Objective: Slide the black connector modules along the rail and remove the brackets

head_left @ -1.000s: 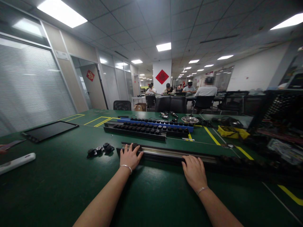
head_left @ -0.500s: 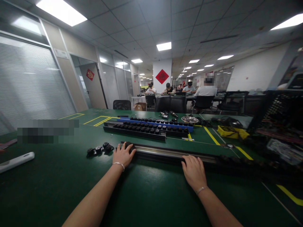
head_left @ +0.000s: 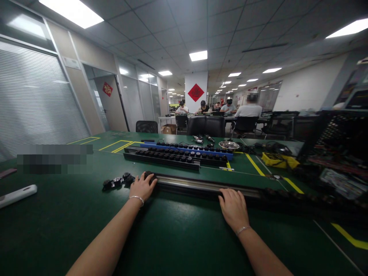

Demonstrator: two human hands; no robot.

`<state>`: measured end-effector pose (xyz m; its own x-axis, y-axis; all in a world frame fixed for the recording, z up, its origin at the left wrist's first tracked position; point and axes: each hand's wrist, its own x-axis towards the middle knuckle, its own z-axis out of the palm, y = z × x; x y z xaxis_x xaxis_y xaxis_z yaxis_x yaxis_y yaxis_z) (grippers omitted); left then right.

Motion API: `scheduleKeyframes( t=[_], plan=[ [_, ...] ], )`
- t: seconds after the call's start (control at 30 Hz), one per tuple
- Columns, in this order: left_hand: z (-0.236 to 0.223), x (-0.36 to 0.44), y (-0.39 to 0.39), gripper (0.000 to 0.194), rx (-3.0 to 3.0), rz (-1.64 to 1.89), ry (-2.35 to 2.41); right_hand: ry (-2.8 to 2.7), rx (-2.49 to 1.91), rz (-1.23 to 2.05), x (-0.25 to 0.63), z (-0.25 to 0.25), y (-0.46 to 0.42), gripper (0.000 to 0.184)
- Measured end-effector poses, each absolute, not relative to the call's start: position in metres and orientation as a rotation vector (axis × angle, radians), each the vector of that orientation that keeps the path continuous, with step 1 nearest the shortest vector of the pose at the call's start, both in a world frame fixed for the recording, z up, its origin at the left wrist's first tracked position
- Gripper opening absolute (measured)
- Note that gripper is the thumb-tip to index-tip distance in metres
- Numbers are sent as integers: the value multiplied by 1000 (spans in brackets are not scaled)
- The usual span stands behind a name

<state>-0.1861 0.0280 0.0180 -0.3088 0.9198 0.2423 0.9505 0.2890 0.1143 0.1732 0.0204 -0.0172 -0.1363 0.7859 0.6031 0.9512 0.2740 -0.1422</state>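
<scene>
The left hand [head_left: 143, 187], fingers half-spread, touches a black part [head_left: 150, 175] by the rail [head_left: 188, 185]. The right hand [head_left: 234, 207] rests bent fingers across it — neither grip is clear.

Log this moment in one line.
left hand: on dark piece, left end of front rail | right hand: on front rail | beside left hand: small black parts | beyond: blue rail
</scene>
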Motion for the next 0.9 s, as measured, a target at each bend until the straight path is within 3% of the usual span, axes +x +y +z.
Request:
scheduleKeyframes(
  t=[0.9],
  plan=[
    [16,-258,27,57,-1621,-313,-2630,-1966,-1573,-374,172,-15,19,28]
  ],
)
